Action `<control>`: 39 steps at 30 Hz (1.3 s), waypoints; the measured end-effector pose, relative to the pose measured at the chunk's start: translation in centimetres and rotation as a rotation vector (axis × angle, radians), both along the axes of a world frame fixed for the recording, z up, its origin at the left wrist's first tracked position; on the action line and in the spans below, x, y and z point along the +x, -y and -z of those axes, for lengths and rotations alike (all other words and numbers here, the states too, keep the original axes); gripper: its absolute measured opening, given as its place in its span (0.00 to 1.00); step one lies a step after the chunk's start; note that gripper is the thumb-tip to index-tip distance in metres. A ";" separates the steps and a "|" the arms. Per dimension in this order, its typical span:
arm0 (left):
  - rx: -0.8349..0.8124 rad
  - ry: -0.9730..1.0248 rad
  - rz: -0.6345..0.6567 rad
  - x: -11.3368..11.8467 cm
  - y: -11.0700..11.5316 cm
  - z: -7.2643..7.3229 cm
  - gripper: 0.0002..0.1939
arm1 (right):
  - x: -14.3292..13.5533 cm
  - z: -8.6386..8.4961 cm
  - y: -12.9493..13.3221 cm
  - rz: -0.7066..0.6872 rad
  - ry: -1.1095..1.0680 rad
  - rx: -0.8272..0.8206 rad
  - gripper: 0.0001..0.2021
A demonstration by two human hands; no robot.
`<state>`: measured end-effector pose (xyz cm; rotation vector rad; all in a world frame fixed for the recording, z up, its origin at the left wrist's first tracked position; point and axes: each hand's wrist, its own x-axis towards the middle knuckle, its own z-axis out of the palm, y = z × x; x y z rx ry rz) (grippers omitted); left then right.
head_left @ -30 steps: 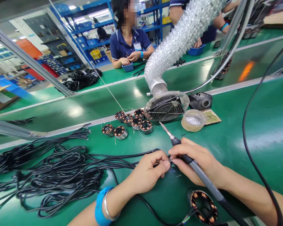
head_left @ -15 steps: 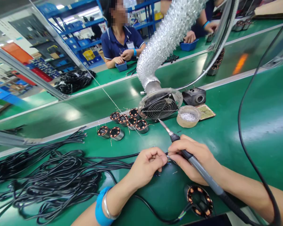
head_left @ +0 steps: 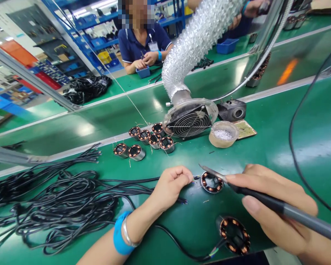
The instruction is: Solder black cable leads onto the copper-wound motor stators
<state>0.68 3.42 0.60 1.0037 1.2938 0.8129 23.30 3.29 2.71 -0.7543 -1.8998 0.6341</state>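
My right hand point(head_left: 284, 209) is closed around a soldering iron point(head_left: 253, 195), its bare metal tip pointing left above a copper-wound motor stator point(head_left: 212, 182). At that stator's left side, my left hand point(head_left: 172, 186) pinches what looks like a thin wire point(head_left: 193, 180) between thumb and fingertips. The end of a black cable point(head_left: 196, 177) lies just past those fingertips, against the stator. Closer to me sits a second stator point(head_left: 234, 235), with coloured leads point(head_left: 213, 251) from a black cable at its left. Most of the pinched wire is hidden by my fingers.
Black cables point(head_left: 71, 206) lie tangled on the left. Several more stators point(head_left: 136, 152) stand near the back rail. A fume extractor point(head_left: 191, 121), a tub of silvery bits point(head_left: 223, 135) and an iron holder point(head_left: 233, 110) stand behind. A co-worker point(head_left: 143, 48) sits across.
My right hand has moved right and toward me, tilting the soldering iron flatter with its tip lower. The stator between my hands now shows. My left hand stays pinched nearly in place.
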 end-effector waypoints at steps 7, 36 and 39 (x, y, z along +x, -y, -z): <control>0.059 -0.035 0.016 0.1 0.3 -0.3 0.07 | -0.3 0.7 -0.6 0.104 -0.039 -0.033 0.09; 0.095 -0.102 0.058 0.1 0.5 0.2 0.10 | -1.5 0.1 0.1 -0.058 -0.078 0.095 0.13; 0.100 -0.107 0.061 0.1 0.5 0.1 0.10 | -1.2 0.2 0.1 -0.053 -0.088 0.084 0.14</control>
